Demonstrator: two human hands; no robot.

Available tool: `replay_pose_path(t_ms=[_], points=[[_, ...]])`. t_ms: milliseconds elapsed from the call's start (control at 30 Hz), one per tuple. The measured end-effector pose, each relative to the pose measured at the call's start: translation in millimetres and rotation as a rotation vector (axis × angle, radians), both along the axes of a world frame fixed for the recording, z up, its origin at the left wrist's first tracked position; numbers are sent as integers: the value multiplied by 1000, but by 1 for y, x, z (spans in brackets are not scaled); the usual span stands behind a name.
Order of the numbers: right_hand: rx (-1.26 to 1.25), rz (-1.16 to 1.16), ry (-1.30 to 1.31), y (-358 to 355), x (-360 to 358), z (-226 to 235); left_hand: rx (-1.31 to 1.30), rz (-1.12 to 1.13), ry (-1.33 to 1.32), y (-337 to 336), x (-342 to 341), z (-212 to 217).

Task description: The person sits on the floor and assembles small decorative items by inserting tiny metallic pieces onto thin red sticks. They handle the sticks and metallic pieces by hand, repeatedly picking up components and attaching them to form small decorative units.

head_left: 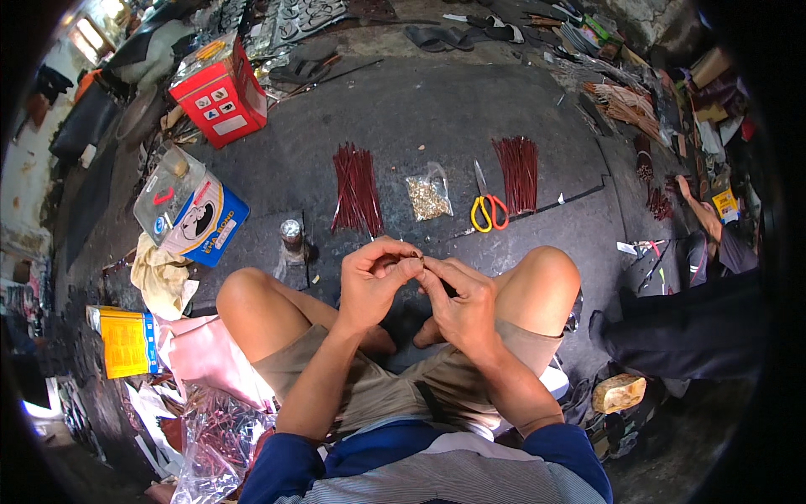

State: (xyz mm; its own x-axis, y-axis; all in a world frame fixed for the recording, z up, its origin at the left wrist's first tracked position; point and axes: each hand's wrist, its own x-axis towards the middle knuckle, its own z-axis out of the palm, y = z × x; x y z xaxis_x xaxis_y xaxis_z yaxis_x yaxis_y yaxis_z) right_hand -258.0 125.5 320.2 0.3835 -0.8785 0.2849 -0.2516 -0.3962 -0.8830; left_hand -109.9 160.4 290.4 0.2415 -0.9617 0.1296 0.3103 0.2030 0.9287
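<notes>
Above the dark floor [437,97], well inside its edges, the person's left grip [375,277] and right grip [466,304] meet, both pinching a tiny dark piece [421,258] too small to identify; a slackened pinch could drop it onto that similarly dark surface, losing it.

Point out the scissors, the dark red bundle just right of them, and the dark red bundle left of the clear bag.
Scissors [484,197]: head view, where the blades meet the handles.
Right bundle [515,175]: head view, middle of its strands.
Left bundle [356,189]: head view, middle of its strands.
</notes>
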Motion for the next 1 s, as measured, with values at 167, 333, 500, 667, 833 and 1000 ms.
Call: replay_pose_path(t_ms=[167, 333, 500, 667, 833, 1000], points=[[328, 72, -153, 0, -4, -7, 78, -45, 26, 1, 8, -4], [635, 78, -238, -2, -6, -3, 51, -13, -26, 3, 9, 0], [615, 107, -263, 1, -5, -4, 25, -19, -39, 6, 9, 2], [592, 132, -298, 3, -2, -13, 84, -14, -116, 7, 13, -1], [659, 170, -309, 3, -3, -13, 76, 23, -163, 5, 12, 4], [875, 228, -344, -5, -9, -16, 42, -3, -70, 5, 9, -2]])
